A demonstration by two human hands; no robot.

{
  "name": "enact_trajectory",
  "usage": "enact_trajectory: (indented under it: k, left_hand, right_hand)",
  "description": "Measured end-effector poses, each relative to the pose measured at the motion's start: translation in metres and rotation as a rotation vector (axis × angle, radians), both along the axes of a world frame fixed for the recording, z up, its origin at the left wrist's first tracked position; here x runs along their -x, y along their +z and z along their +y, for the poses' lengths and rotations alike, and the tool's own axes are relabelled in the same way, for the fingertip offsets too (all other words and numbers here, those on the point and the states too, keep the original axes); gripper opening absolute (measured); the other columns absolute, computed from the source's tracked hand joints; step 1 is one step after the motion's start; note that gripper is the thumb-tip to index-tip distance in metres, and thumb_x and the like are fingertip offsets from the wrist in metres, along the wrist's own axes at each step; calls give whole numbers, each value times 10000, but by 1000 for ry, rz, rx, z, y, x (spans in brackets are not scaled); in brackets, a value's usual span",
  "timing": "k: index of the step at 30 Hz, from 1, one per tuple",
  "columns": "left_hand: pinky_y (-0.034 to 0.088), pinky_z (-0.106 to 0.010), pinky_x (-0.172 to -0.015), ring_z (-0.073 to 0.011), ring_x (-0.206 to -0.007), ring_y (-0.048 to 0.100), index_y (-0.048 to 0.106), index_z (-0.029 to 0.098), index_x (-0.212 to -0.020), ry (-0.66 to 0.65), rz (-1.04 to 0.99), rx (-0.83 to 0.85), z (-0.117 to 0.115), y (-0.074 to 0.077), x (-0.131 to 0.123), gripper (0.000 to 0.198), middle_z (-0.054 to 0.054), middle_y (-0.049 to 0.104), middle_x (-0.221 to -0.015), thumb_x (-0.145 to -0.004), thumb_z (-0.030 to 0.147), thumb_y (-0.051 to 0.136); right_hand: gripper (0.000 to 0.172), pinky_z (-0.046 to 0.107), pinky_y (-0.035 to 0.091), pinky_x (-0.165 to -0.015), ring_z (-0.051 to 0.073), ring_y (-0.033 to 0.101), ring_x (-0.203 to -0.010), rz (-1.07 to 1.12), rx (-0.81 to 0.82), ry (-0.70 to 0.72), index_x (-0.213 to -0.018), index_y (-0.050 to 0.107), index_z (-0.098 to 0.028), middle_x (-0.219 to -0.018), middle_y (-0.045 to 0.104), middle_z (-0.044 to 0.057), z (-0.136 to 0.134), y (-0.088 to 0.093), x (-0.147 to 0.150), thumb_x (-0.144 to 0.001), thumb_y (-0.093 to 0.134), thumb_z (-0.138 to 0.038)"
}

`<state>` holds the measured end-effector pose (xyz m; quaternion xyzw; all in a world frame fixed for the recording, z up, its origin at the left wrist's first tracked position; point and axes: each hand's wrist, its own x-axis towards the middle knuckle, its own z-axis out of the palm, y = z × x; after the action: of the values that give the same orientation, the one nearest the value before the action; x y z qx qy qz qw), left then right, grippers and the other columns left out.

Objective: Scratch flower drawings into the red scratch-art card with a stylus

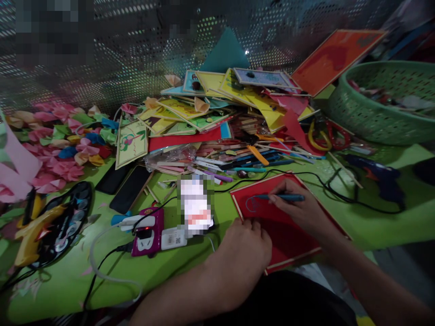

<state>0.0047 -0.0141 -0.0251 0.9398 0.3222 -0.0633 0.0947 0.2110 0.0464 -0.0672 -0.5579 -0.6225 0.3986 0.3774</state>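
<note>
Two bare hands of ours are on a red card (295,240) with thin sticks along its edges, right of the middle of the frame. Our right hand (302,210) pinches a blue pen (292,197), and its tip is by a pale round line (251,203) on the red. Our left hand (249,246) lies on the card's left edge with its fingers curled under; we cannot tell if they grip it. Just left of the card, a phone with a bright, blurry screen (195,203) is near a purple plug block (157,226). We see a yellow glue gun (29,242) at the lower left, folded bits of colored paper (61,149) at the left, a heap of bright cards (210,83) at the top middle, and a green basket (343,108) at the upper right.
</note>
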Motion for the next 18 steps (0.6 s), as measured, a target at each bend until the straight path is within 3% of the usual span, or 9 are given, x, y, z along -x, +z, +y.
enact_trajectory:
  k: [5,18]
  left_hand:
    - [593,-437,-880,-289,-1079,722,663,65,-1168,8,-37,-13,-1,-3,1,264,-192,733,-1193,-944,164,563]
    - [604,-438,-902,-292,-1114,724,669,61,-1209,3,7,25,2,4,0,288,-199,717,-1276,-973,155,533]
  right_hand:
    - [213,311,432,-589,178,536,-631,-2,-4,-14,-777,623,-254,-701,614,-11,-1,0,-1,-846,743,-416]
    - [148,304,396,-579,171,511,-611,-12,-44,-65,-718,591,-262,-648,567,-26,-4,1,-6,-819,692,-299]
